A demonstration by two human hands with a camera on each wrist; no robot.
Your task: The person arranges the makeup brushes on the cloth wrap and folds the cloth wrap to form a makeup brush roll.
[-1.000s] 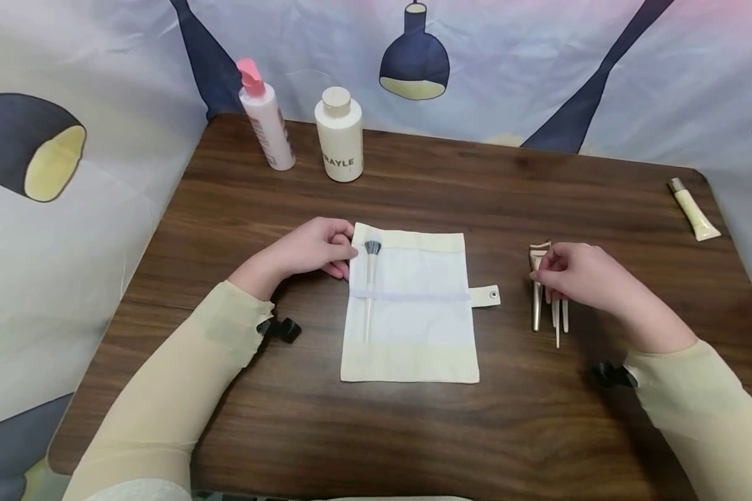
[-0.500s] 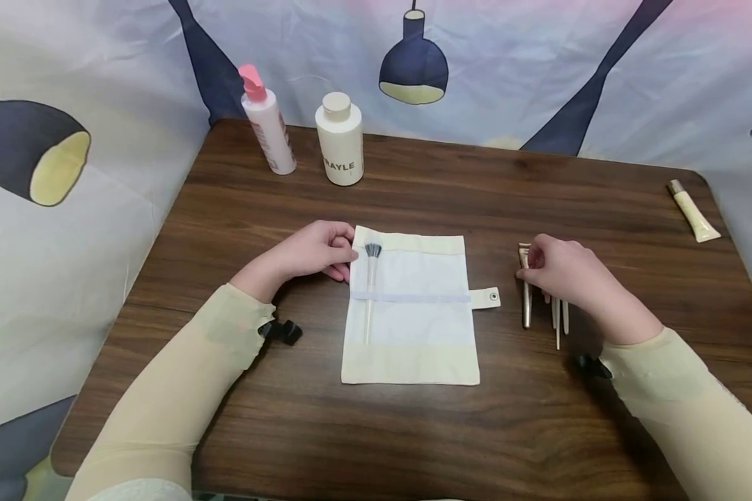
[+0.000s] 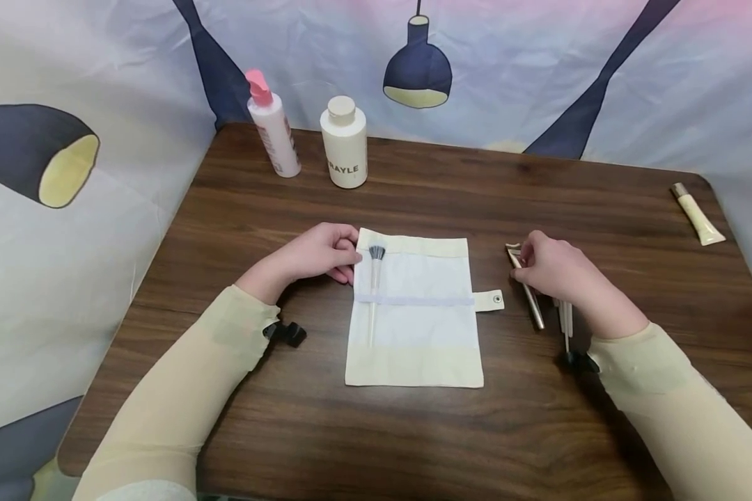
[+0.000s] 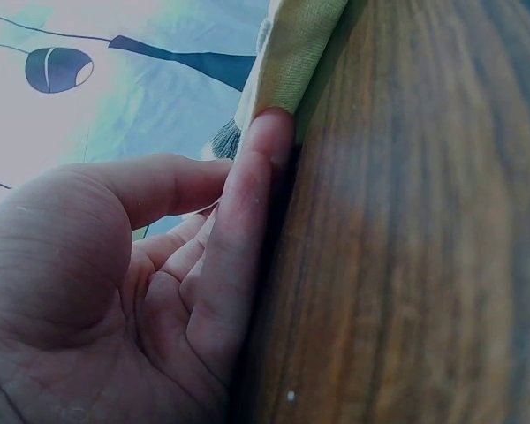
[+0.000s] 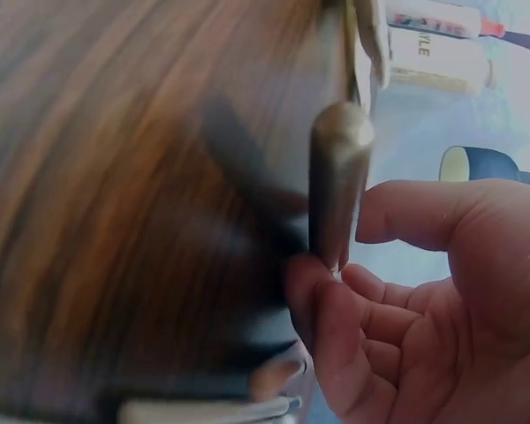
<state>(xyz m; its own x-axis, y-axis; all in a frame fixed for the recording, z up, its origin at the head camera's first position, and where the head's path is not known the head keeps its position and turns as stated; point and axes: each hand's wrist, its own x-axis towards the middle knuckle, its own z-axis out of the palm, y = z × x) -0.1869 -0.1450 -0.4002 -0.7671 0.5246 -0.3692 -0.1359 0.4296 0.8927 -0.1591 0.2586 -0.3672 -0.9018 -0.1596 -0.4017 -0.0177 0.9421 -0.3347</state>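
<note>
A cream cloth brush roll (image 3: pixel 426 330) lies unfolded on the table, its snap strap pointing right. One makeup brush (image 3: pixel 372 299) with dark bristles up is tucked under its elastic band at the left side. My left hand (image 3: pixel 322 252) pinches the roll's upper left edge between thumb and fingers. My right hand (image 3: pixel 556 268) grips a gold eyelash curler (image 3: pixel 531 298), its curved head at the top and its handle tilted down to the right. Its rounded handle end shows close up in the right wrist view. Several thin light-handled tools (image 3: pixel 566 317) lie partly hidden under the right hand.
At the back left stand a pink-capped pump bottle (image 3: pixel 274 139) and a white bottle (image 3: pixel 345 152). A small cream tube (image 3: pixel 698 216) lies at the far right. The wooden table (image 3: pixel 413 438) ends against a printed cloth backdrop (image 3: pixel 476 69).
My right hand has moved left with the eyelash curler, away from the thin tools, and the curler has tilted. The left hand stays at the roll's edge.
</note>
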